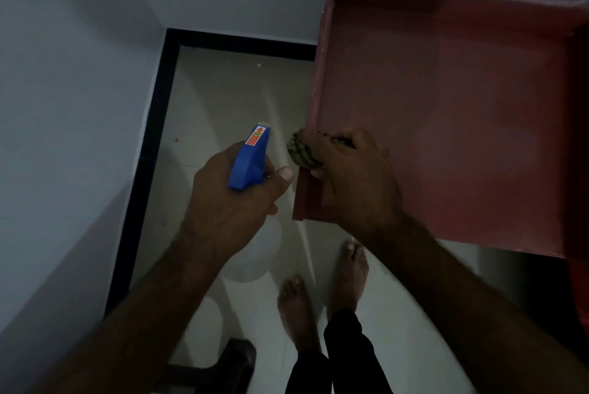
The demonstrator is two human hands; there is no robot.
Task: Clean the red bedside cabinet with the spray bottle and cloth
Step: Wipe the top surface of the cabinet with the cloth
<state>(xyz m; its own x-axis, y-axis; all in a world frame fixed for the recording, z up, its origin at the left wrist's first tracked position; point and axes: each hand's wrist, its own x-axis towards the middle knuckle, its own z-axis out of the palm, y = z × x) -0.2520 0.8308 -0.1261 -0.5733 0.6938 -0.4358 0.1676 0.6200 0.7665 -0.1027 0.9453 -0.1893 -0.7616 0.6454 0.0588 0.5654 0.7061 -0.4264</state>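
The red bedside cabinet (446, 113) fills the upper right, seen from above with its flat top and raised rims. My right hand (350, 177) presses a striped, bunched cloth (301, 153) against the cabinet's left rim near the front corner. My left hand (229, 202) grips a spray bottle by its blue trigger head (250, 159), which carries a red label and points away from me, just left of the cabinet. The bottle's pale body (255, 256) hangs below my hand, mostly hidden.
Grey walls close the corner at left and back, with a black skirting (153, 126) along a beige tiled floor (229, 100). My bare feet (322, 298) stand in front of the cabinet. A dark object (220, 368) lies at the bottom edge.
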